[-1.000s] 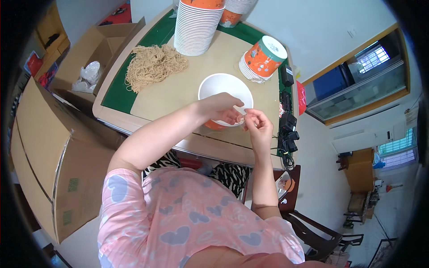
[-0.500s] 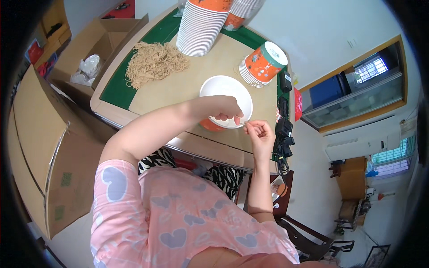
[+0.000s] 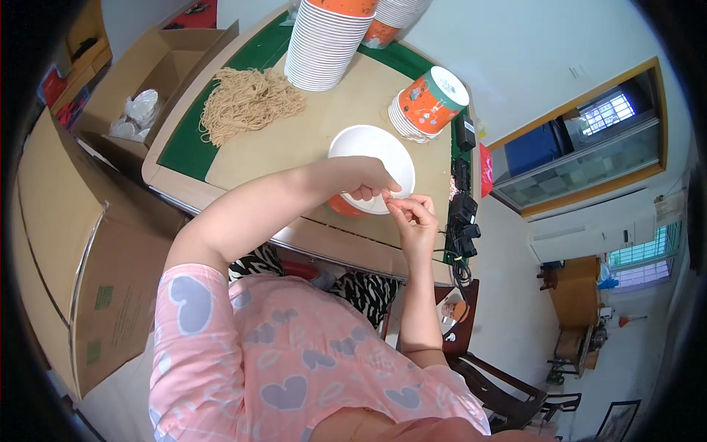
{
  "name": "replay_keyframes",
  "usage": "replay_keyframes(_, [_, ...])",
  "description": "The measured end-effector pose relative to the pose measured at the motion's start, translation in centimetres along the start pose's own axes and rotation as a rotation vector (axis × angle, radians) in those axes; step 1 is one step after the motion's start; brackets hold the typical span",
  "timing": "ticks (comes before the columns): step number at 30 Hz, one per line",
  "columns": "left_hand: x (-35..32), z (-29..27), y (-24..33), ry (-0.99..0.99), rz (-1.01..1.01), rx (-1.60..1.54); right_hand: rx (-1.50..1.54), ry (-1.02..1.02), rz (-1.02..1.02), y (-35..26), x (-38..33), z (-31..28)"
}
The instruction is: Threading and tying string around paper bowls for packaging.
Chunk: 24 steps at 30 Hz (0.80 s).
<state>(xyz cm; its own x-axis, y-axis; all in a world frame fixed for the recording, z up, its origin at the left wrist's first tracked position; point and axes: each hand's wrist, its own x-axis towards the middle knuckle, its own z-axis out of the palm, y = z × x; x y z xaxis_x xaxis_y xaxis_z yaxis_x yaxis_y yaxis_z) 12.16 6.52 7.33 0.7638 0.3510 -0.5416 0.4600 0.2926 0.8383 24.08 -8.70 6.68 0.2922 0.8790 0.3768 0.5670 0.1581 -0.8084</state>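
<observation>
Left hand [image 3: 370, 179] and right hand [image 3: 414, 219] have drawn together, fingertips bunched narrowly over the near rim of the white-lined orange paper tub [image 3: 377, 144]; half a second ago a gap parted them. Whatever they pinch is too small to tell.

Counted one left hand [image 3: 372, 177], one right hand [image 3: 414, 221], one separate bowl [image 3: 353, 145], three stacks of bowls [image 3: 328, 48], one string pile [image 3: 247, 107], one table [image 3: 180, 155], two cardboard boxes [image 3: 121, 317]. Black adapters [image 3: 465, 135]: about four, too cluttered to confirm.
</observation>
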Motion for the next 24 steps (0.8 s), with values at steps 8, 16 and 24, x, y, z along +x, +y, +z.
replay_keyframes(8, [-1.6,1.8,1.3,0.068,0.028,-0.2,0.136,0.018,-0.002,0.8,0.0,0.0])
replay_keyframes(16, [-3.9,3.8,-0.5,0.35,0.58,0.298,0.537,0.098,0.23,1.9,-1.6,0.6])
replay_keyframes(24, [-5.1,7.7,-3.8,0.719,0.834,0.643,1.001,0.193,0.339,1.6,-3.0,1.8])
